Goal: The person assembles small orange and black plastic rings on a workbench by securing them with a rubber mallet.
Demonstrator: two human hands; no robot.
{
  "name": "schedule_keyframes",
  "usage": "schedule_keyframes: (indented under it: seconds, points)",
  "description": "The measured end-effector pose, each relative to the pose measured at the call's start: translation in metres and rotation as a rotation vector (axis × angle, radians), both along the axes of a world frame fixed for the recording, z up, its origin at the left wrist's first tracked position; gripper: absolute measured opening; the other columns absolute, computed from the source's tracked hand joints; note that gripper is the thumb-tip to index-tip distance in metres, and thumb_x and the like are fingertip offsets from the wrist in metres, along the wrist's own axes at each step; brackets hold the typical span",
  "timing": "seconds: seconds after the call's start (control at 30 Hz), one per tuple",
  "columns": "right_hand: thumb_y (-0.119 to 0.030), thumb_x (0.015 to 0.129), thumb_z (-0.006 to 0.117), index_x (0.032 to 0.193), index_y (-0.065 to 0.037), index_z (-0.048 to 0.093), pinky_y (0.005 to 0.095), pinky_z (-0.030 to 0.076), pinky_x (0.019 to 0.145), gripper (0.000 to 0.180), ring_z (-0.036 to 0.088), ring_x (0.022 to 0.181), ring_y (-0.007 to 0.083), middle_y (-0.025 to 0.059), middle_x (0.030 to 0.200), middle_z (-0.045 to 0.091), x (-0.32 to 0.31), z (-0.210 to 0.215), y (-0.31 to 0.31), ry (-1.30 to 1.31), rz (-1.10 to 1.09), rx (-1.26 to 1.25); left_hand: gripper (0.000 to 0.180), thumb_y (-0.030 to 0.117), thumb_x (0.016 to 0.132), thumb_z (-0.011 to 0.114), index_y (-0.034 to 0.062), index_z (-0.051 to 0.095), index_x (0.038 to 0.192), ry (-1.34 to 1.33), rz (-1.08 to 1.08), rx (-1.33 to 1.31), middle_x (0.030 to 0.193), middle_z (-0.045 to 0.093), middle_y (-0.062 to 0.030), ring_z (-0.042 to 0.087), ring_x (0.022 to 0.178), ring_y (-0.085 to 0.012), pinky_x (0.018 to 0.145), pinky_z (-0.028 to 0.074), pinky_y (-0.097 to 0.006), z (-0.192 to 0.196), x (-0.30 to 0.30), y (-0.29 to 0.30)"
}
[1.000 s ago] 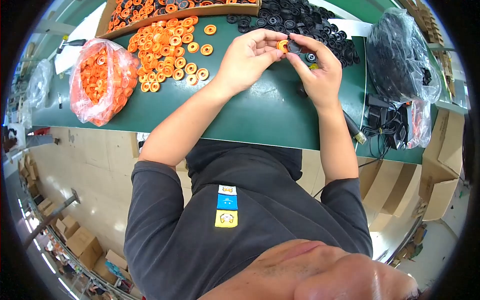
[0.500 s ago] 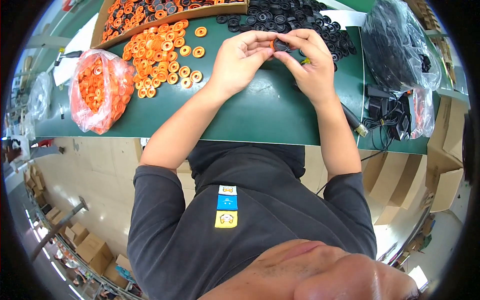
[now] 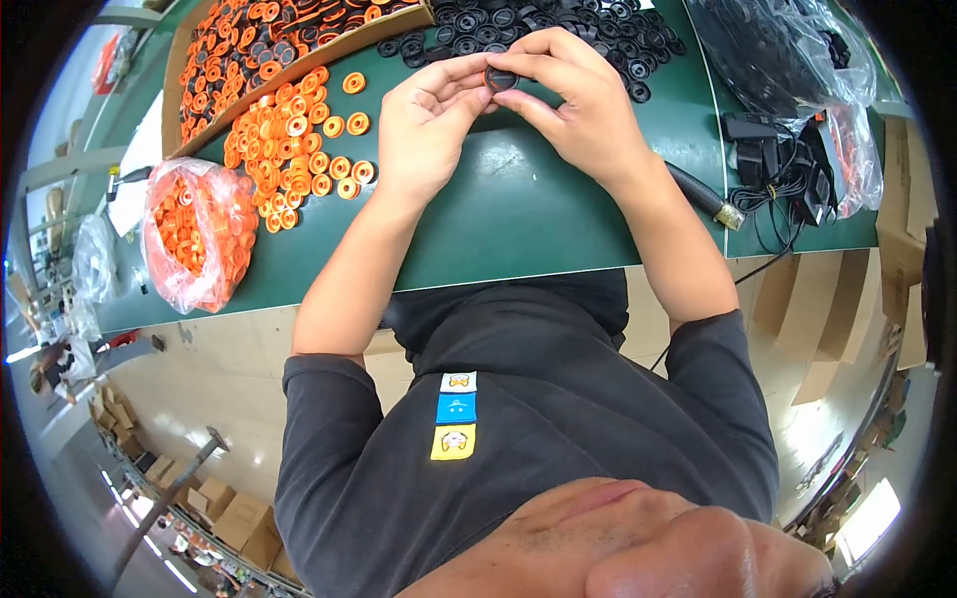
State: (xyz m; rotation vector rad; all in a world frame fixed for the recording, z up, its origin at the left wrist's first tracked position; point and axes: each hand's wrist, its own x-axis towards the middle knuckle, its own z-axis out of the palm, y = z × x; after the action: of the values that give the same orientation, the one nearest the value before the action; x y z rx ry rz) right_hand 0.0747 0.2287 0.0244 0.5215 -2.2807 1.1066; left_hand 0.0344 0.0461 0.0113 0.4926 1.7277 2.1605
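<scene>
Above the far half of the green table (image 3: 518,214), both my hands meet at one small round part (image 3: 502,80), black-faced with an orange edge. My left hand (image 3: 427,130) pinches its left side between thumb and fingers. On the other side, the thumb and forefinger of my right hand (image 3: 583,105) close around its rim. Left of my left hand lies a loose heap of orange ring-shaped parts (image 3: 289,145). Black round parts (image 3: 588,30) are spread just beyond my hands. Whether the orange and black pieces are fully joined cannot be made out.
A cardboard tray (image 3: 299,70) of mixed orange and black parts stands at the back left. Near it sits a clear bag (image 3: 199,234) of orange parts. To the right are a large plastic bag (image 3: 768,50), black adapters with cables (image 3: 788,169) and a dark hose (image 3: 703,194).
The view has turned, so the table and its contents sit slanted differently. Both hands still grip the round part, whose black face now shows more fully.
</scene>
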Motion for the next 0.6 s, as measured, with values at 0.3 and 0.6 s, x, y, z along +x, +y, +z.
schedule_keyframes:
  seconds: [0.3,0.6]
  points:
    - [-0.012,0.077,0.08,0.109,-0.007,0.073,0.035,0.053,0.08,0.033,0.066,0.091,0.0259,0.0084,0.097,0.065,0.002,0.001,0.001,-0.019,-0.043,0.022,0.03,-0.006,0.095,0.058,-0.0092,0.061,0.125,0.017,-0.007,-0.031,0.112,0.069,-0.0154,0.069,0.097,-0.0172,0.087,0.058,-0.029,0.003,0.0,0.0]
    - [-0.005,0.078,0.08,0.111,-0.005,0.074,0.0277,0.053,0.079,0.034,0.065,0.087,0.0168,0.0072,0.104,0.068,0.007,0.013,-0.001,-0.099,-0.056,-0.117,0.03,-0.005,0.095,0.06,-0.0091,0.061,0.125,0.006,-0.008,0.008,0.113,0.07,-0.016,0.069,0.1,-0.0175,0.09,0.057,-0.029,0.007,0.0,0.0]
